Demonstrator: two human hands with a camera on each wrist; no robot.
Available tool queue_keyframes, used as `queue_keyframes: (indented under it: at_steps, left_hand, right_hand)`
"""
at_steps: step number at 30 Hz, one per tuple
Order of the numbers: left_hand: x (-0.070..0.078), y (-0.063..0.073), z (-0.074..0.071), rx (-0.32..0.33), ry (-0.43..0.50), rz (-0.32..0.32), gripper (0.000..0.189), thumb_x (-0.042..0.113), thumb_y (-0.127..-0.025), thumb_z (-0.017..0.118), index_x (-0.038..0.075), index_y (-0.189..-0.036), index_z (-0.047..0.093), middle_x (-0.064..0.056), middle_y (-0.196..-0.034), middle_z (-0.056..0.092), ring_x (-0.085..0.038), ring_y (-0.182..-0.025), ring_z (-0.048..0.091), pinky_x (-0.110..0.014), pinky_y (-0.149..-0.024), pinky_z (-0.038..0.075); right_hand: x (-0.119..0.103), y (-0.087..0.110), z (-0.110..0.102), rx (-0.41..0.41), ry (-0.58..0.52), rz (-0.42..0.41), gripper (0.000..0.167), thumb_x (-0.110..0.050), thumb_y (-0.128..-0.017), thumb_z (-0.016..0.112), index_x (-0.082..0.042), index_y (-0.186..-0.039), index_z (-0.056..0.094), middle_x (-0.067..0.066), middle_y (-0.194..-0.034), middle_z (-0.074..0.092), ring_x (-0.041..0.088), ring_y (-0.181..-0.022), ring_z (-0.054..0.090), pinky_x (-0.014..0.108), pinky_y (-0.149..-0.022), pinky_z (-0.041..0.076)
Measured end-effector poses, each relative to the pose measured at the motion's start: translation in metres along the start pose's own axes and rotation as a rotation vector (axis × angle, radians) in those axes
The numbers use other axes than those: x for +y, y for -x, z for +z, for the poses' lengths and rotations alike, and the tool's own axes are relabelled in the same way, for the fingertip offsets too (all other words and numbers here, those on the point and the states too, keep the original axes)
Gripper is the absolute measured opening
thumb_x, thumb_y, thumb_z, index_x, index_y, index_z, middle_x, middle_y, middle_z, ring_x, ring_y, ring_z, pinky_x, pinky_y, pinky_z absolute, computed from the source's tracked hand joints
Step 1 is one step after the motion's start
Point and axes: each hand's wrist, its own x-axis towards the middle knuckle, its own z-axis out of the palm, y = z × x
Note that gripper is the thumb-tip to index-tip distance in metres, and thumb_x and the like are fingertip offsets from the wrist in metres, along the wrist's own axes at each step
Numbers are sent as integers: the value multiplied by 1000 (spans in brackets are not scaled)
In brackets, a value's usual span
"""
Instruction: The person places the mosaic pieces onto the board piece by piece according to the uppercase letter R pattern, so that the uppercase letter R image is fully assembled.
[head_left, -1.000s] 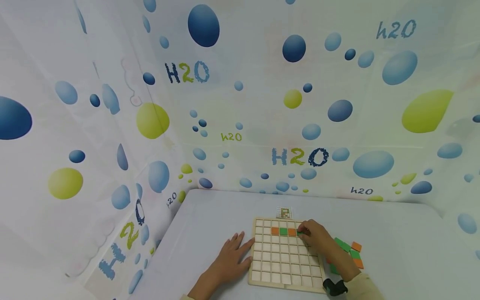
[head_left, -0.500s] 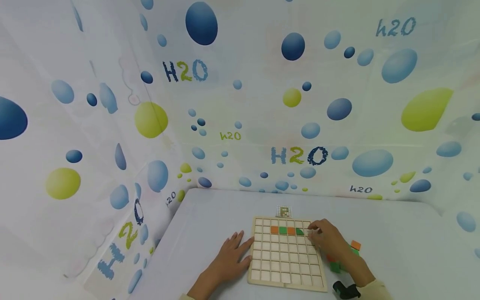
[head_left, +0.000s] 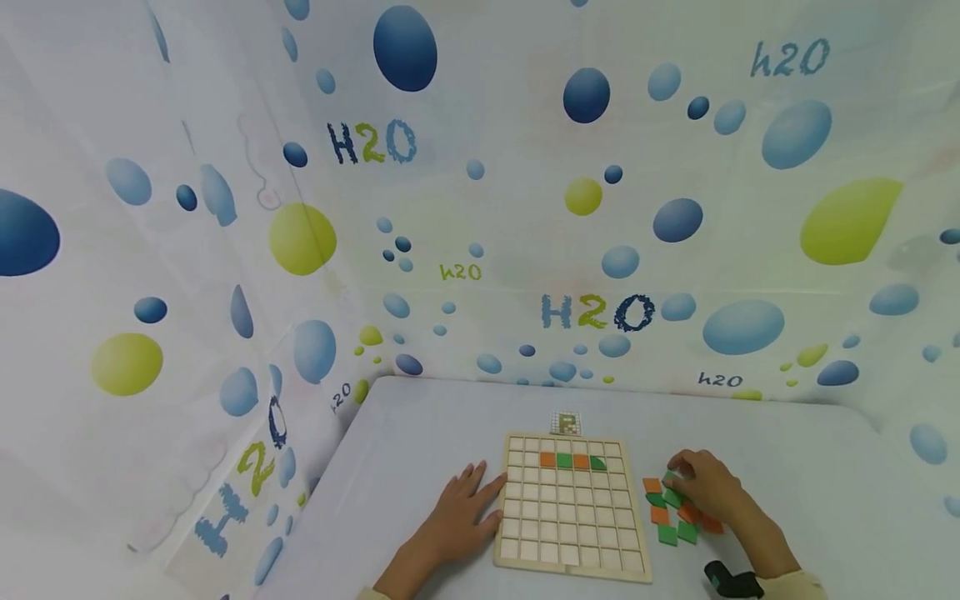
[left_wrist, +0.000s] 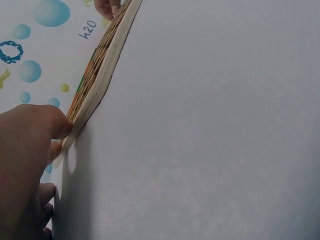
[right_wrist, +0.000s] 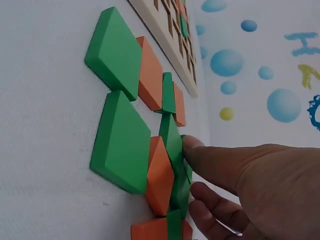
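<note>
A wooden grid board (head_left: 573, 572) lies on the white table. One of its upper rows holds an orange tile (head_left: 548, 459), a green tile (head_left: 564, 461), another orange tile (head_left: 581, 462) and a green tile with a rounded side (head_left: 597, 462). My left hand (head_left: 461, 518) rests with spread fingers against the board's left edge; the left wrist view shows its thumb (left_wrist: 60, 122) touching that edge. Right of the board, my right hand (head_left: 708, 485) is over a loose group of green and orange tiles. Its thumb and fingers pinch a green tile (right_wrist: 185, 155) there.
Loose tiles, such as a green square (head_left: 667, 535) and an orange one (head_left: 652, 485), lie between the board and my right hand. A small pattern card (head_left: 566, 423) sits behind the board. A printed curtain (head_left: 510, 208) encloses the table's back and left.
My right hand has let go of the rounded green tile on the board and moved right to the loose tiles, where it pinches a green one. The left hand has stayed put.
</note>
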Motion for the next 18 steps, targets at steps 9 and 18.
queue_keyframes:
  at_steps: [9,18]
  left_hand:
    - [0,-1,1,-5,9,-2,58,43,-107,52,25,-162,46,-20,-170,32,-45,-158,26,-69,-124,24]
    - [0,-1,1,-10,12,8,58,43,-107,52,24,-162,45,-21,-170,31,-47,-158,25,-71,-123,23]
  right_hand:
    - [0,-6,7,34,-63,-50,27,-14,-99,71,1,-121,67,16,-108,63,29,-99,60,56,-92,55]
    - [3,-6,4,19,-42,12,27,-10,-98,71,3,-121,65,19,-112,62,33,-104,61,58,-94,54]
